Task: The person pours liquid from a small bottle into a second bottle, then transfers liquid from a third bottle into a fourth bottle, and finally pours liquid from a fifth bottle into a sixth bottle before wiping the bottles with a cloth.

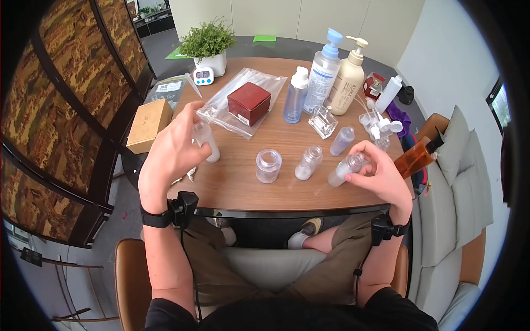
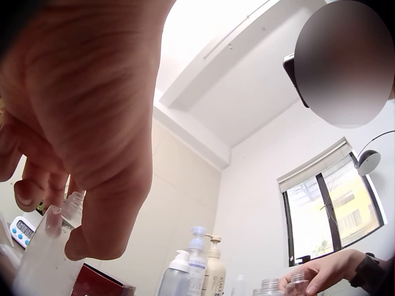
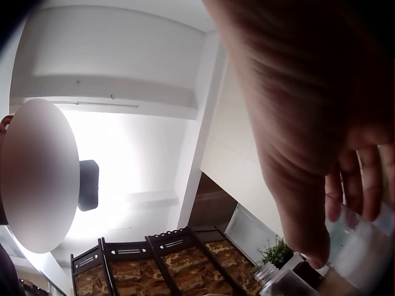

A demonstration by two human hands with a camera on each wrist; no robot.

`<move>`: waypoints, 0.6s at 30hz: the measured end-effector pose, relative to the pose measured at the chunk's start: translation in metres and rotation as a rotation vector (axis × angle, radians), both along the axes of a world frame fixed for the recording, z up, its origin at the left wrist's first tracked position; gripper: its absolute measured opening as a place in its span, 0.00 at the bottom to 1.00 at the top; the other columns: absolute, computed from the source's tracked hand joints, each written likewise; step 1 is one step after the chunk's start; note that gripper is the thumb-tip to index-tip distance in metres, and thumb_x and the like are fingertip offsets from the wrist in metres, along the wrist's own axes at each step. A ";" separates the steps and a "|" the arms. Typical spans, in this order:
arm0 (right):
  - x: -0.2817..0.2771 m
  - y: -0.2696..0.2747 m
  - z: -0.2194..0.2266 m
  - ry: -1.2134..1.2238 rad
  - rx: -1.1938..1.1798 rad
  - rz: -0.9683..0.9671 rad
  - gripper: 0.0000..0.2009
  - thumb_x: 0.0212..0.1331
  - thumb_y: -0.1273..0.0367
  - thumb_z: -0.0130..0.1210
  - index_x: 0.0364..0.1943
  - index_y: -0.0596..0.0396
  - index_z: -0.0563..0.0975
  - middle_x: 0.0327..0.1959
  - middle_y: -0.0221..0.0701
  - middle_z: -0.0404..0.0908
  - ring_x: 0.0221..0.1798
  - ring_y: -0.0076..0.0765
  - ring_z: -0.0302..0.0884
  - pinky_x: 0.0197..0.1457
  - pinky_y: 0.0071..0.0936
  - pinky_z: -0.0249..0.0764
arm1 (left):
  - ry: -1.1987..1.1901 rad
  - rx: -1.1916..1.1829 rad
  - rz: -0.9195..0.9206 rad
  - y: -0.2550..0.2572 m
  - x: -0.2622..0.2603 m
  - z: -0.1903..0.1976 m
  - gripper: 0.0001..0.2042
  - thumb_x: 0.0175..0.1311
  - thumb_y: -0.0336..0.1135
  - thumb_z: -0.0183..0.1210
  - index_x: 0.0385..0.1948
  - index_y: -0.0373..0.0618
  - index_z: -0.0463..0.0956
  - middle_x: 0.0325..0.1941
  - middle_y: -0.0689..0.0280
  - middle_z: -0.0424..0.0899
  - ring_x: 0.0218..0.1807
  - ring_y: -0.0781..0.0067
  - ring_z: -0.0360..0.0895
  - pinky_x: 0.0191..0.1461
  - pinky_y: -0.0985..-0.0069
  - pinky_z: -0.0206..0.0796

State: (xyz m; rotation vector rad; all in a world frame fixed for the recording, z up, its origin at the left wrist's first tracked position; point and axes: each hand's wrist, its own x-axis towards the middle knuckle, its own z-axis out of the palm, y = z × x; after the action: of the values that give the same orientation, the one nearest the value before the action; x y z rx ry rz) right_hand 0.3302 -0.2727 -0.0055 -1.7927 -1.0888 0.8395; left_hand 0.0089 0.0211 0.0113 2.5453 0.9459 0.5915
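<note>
My left hand (image 1: 171,146) is at the left of the table, its thumb and fingers around a frosted translucent bottle (image 1: 211,150). Seen from the left wrist, the thumb lies against the side of this bottle (image 2: 46,262), with fingertips behind it near the threaded neck. At the right, my right hand (image 1: 381,174) holds a small clear bottle (image 1: 338,174) between thumb and fingers, its threaded mouth uncapped. Between the hands stand an open clear jar (image 1: 268,168) and another small uncapped bottle (image 1: 307,164). A slim lilac-tinted bottle (image 1: 342,141) stands just beyond the right hand.
Farther back are a dark red box (image 1: 249,103) on a plastic bag (image 1: 221,105), pump bottles (image 1: 346,85), a perfume bottle (image 1: 323,122) and a potted plant (image 1: 207,41). A cardboard box (image 1: 149,127) lies far left; an amber bottle (image 1: 414,157) is at the right edge.
</note>
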 end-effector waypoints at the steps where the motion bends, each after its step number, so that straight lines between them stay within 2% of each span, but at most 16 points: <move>1: 0.000 0.000 -0.002 -0.010 0.017 0.007 0.23 0.63 0.79 0.74 0.60 0.55 0.78 0.59 0.24 0.81 0.55 0.14 0.80 0.48 0.17 0.77 | 0.004 0.003 0.000 -0.001 0.000 0.001 0.36 0.58 0.32 0.66 0.74 0.39 0.70 0.58 0.46 0.89 0.59 0.39 0.88 0.66 0.53 0.79; 4: 0.001 0.001 -0.003 -0.038 0.059 0.061 0.22 0.63 0.79 0.72 0.61 0.56 0.79 0.59 0.25 0.81 0.57 0.16 0.80 0.51 0.18 0.79 | 0.009 0.018 0.007 -0.001 -0.002 0.000 0.36 0.59 0.32 0.67 0.74 0.40 0.70 0.59 0.48 0.89 0.58 0.40 0.88 0.65 0.53 0.79; 6: 0.002 0.002 -0.004 -0.025 0.088 0.094 0.22 0.64 0.80 0.71 0.61 0.56 0.79 0.60 0.25 0.81 0.58 0.17 0.80 0.52 0.19 0.79 | -0.011 0.015 -0.005 0.001 -0.007 -0.003 0.39 0.59 0.32 0.72 0.77 0.46 0.69 0.58 0.58 0.84 0.42 0.59 0.81 0.53 0.61 0.78; 7: 0.002 0.002 -0.004 -0.016 0.114 0.129 0.22 0.64 0.80 0.70 0.61 0.56 0.79 0.60 0.26 0.81 0.59 0.18 0.81 0.53 0.20 0.80 | -0.006 0.018 -0.008 0.000 -0.010 -0.002 0.39 0.59 0.32 0.72 0.77 0.46 0.69 0.58 0.58 0.84 0.42 0.59 0.81 0.53 0.61 0.78; 9: 0.001 0.002 -0.005 -0.021 0.128 0.128 0.22 0.64 0.80 0.70 0.61 0.56 0.79 0.61 0.26 0.81 0.60 0.19 0.81 0.54 0.21 0.80 | -0.011 0.008 0.017 -0.005 -0.016 0.007 0.39 0.59 0.32 0.75 0.76 0.46 0.71 0.58 0.62 0.84 0.37 0.67 0.77 0.49 0.66 0.77; 10: 0.001 0.002 -0.004 -0.029 0.140 0.129 0.22 0.64 0.80 0.69 0.61 0.56 0.79 0.61 0.27 0.82 0.60 0.19 0.81 0.54 0.22 0.80 | -0.008 0.013 0.013 -0.012 -0.017 0.016 0.39 0.59 0.32 0.75 0.76 0.46 0.71 0.58 0.62 0.84 0.37 0.67 0.77 0.49 0.66 0.77; 12: 0.001 0.002 -0.004 -0.037 0.138 0.119 0.22 0.64 0.80 0.69 0.61 0.56 0.79 0.62 0.27 0.82 0.60 0.20 0.81 0.55 0.22 0.80 | -0.033 0.058 0.065 -0.025 -0.019 0.034 0.38 0.60 0.35 0.76 0.75 0.47 0.72 0.58 0.60 0.88 0.40 0.61 0.83 0.51 0.63 0.78; 13: 0.001 0.001 -0.004 -0.047 0.131 0.112 0.21 0.64 0.80 0.69 0.61 0.56 0.79 0.62 0.28 0.82 0.60 0.20 0.81 0.55 0.22 0.80 | -0.132 0.135 -0.010 -0.027 -0.019 0.035 0.31 0.60 0.32 0.76 0.68 0.46 0.77 0.50 0.65 0.87 0.32 0.70 0.72 0.41 0.68 0.73; 14: 0.002 0.002 -0.007 -0.043 0.139 0.104 0.21 0.64 0.80 0.69 0.61 0.56 0.79 0.62 0.28 0.82 0.60 0.20 0.81 0.55 0.22 0.80 | -0.128 0.142 -0.018 -0.032 -0.019 0.038 0.31 0.60 0.32 0.76 0.68 0.46 0.77 0.50 0.65 0.87 0.32 0.70 0.72 0.41 0.68 0.73; 16: 0.005 0.003 -0.013 -0.012 0.176 0.099 0.21 0.62 0.76 0.73 0.59 0.56 0.79 0.56 0.25 0.82 0.54 0.20 0.78 0.48 0.20 0.78 | -0.178 0.008 -0.151 -0.047 -0.013 0.048 0.25 0.60 0.30 0.76 0.60 0.45 0.81 0.46 0.67 0.85 0.29 0.71 0.69 0.37 0.71 0.69; 17: 0.005 0.004 -0.013 -0.009 0.185 0.094 0.21 0.62 0.76 0.73 0.59 0.56 0.79 0.56 0.25 0.82 0.54 0.20 0.78 0.48 0.20 0.78 | -0.172 -0.012 -0.220 -0.046 -0.007 0.041 0.21 0.60 0.29 0.76 0.54 0.45 0.81 0.43 0.69 0.85 0.29 0.73 0.70 0.36 0.74 0.68; 18: 0.004 0.005 -0.012 -0.004 0.187 0.095 0.21 0.62 0.76 0.73 0.58 0.56 0.80 0.55 0.25 0.83 0.54 0.19 0.78 0.49 0.21 0.78 | -0.124 -0.026 -0.266 -0.050 -0.001 0.038 0.22 0.60 0.31 0.76 0.56 0.46 0.80 0.46 0.66 0.87 0.31 0.70 0.76 0.38 0.71 0.73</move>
State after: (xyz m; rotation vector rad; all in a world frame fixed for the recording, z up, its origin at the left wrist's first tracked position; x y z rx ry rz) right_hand 0.3338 -0.2675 -0.0173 -1.5987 -1.2215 0.7633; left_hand 0.0079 -0.0291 0.0491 2.5204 0.5575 0.6429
